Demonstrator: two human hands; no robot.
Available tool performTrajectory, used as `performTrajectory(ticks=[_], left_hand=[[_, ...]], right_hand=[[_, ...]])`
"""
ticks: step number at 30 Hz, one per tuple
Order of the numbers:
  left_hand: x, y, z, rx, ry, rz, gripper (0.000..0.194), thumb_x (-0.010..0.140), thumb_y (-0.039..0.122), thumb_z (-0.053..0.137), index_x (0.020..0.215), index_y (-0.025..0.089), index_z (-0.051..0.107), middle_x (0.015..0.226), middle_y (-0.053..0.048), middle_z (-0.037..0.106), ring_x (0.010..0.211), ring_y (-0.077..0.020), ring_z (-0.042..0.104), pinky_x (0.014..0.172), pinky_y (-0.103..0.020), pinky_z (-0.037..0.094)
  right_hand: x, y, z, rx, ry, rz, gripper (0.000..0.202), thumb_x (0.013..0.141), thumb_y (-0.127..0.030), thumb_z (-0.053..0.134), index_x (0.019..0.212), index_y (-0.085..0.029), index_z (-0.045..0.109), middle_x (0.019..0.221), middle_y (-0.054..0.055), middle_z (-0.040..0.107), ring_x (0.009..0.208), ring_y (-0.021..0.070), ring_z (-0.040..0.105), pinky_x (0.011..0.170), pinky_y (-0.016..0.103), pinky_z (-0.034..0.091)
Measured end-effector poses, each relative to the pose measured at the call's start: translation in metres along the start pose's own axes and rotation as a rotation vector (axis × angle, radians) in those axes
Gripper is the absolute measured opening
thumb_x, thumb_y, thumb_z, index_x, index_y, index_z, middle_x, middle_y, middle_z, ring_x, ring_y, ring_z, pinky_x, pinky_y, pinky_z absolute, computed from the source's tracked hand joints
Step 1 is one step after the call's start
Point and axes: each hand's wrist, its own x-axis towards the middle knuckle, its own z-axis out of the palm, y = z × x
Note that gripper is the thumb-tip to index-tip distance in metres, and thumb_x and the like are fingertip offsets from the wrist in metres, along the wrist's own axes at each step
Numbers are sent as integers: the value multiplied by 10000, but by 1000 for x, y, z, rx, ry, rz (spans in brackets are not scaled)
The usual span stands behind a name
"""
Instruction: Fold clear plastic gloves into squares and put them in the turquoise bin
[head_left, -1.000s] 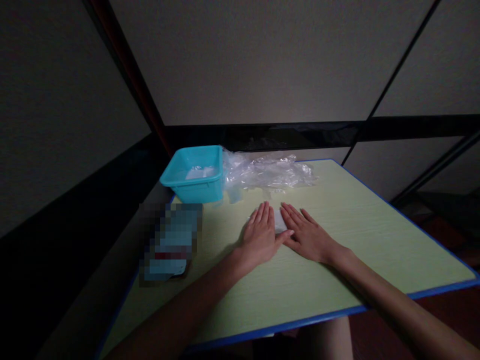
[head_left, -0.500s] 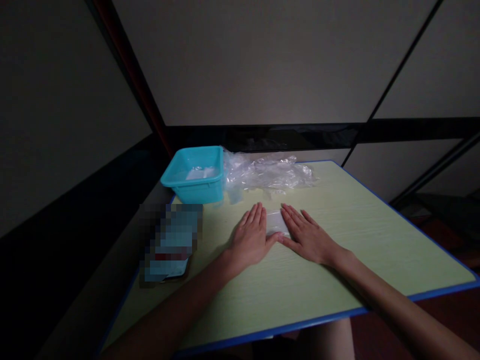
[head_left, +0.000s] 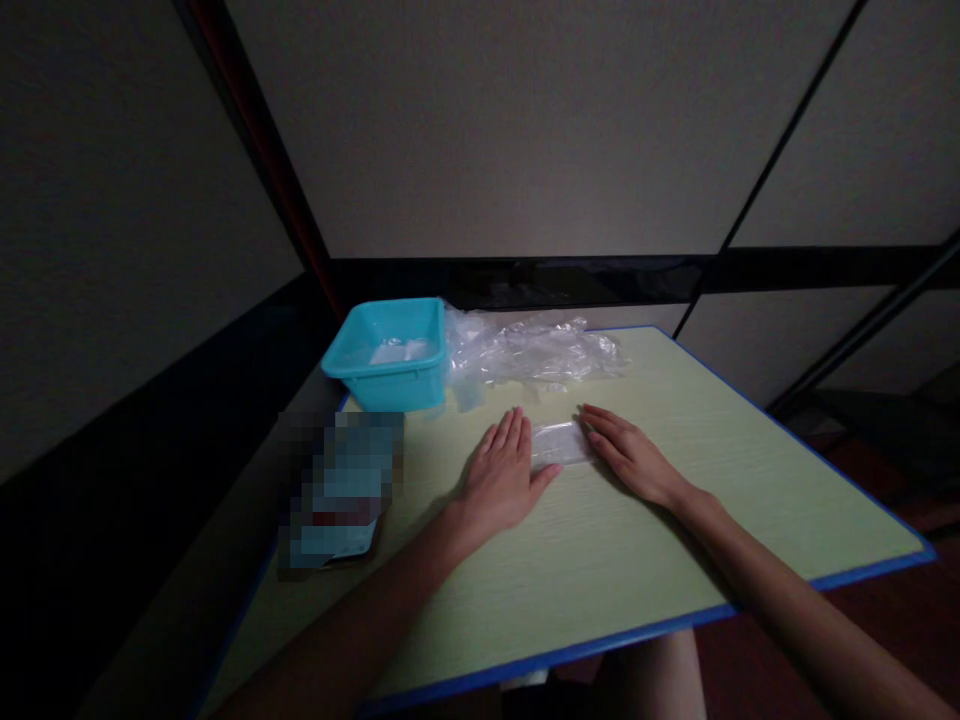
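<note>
A small clear plastic bag (head_left: pixel 561 443) with something whitish in it lies flat on the light green table (head_left: pixel 570 560). My left hand (head_left: pixel 504 475) rests palm down over the bag's left end, fingers stretched forward and thumb out along its near edge. At the opposite end is my right hand (head_left: pixel 630 455), turned partly on its side, with its fingers extended and fingertips at the bag's right edge. What lies under the left palm is hidden.
A turquoise plastic basin (head_left: pixel 397 385) with white and clear plastic pieces inside stands at the back left. Crumpled clear plastic wrapping (head_left: pixel 536 350) lies beside it along the back edge. A blurred-out flat object (head_left: pixel 349 485) lies at the left.
My right hand has moved to the right and tilted, away from my left thumb, uncovering more of the bag. My left hand has stayed in place.
</note>
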Motion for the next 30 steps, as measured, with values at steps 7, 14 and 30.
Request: performTrajectory(ticks=[7, 14, 30], left_hand=[[-1, 0, -2, -19, -17, -6, 729, 863, 551, 298, 1344, 5, 259, 1432, -194, 197, 1330, -269, 153, 1065, -401, 205], [-4, 0, -4, -33, 50, -6, 678, 837, 468, 420, 1362, 82, 231, 1452, -173, 158, 1336, -283, 126, 1059, -452, 184], [-4, -32, -10, 71, 255, -106, 497, 795, 183, 435, 1276, 66, 386, 1402, -193, 293, 1299, -316, 244, 1059, -511, 152]], right_hand=[[24, 17, 0, 185, 81, -26, 272, 842, -195, 375, 940, -180, 629, 959, 105, 579, 946, 237, 524, 859, 428, 410], [25, 17, -1, 222, 74, -38, 246, 807, -132, 386, 879, -187, 615, 878, 74, 574, 882, 210, 518, 830, 385, 409], [12, -7, -18, 335, -80, -86, 274, 624, -31, 360, 702, -170, 583, 746, 49, 555, 760, 183, 544, 741, 349, 437]])
